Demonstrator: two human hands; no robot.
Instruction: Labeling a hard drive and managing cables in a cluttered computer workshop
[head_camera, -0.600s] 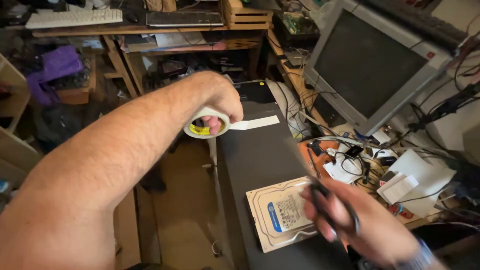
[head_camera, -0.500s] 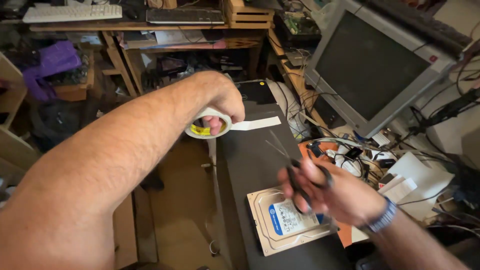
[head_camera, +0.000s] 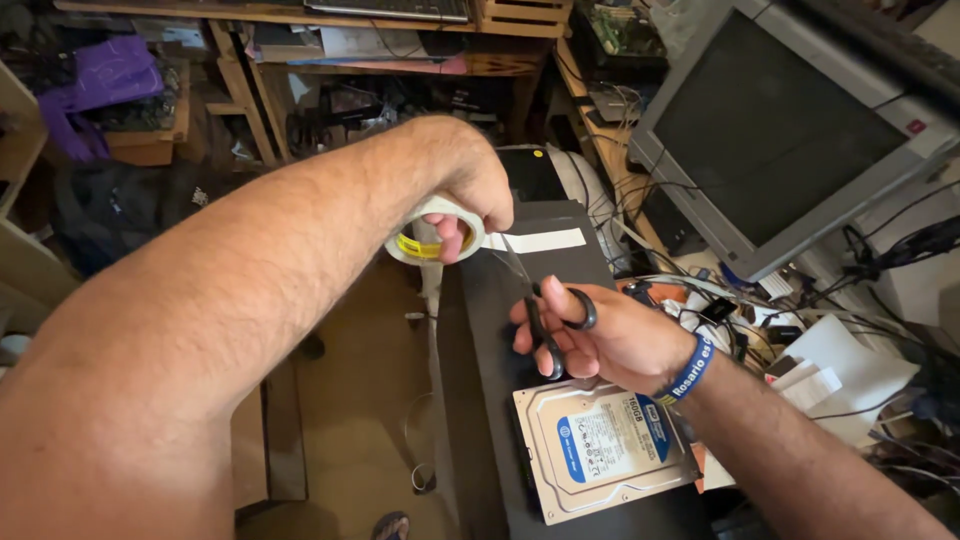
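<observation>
A roll of tape (head_camera: 436, 232) is gripped in the left hand (head_camera: 470, 190), the fingers curled through its yellow-lined core and closed tight around the ring. The roll is held in the air above the near edge of a black case (head_camera: 560, 420), and a strip of tape (head_camera: 535, 241) is seen stretched from it to the right, lying flat on top of the case.

A pair of scissors (head_camera: 545, 305) with black handles is grasped in the right hand (head_camera: 600, 335), the thumb through one loop and the fingers through the other. The blades are pointed up and away toward the roll, their tips close beside the strip just right of the left hand; whether the blades touch the tape cannot be told. A blue wristband (head_camera: 690, 370) is worn on the right wrist.

A hard drive (head_camera: 600, 455) with a blue and white label is laid flat on the black case, just below the right hand and apart from it.

To the right, a grey monitor (head_camera: 780, 130) is tilted over a tangle of cables (head_camera: 700, 300) and white papers (head_camera: 840, 365). A wooden crate (head_camera: 520, 15) is set on the shelves (head_camera: 300, 60) at the back; its contents cannot be made out. A purple bag (head_camera: 100, 85) is kept on the left shelf.
</observation>
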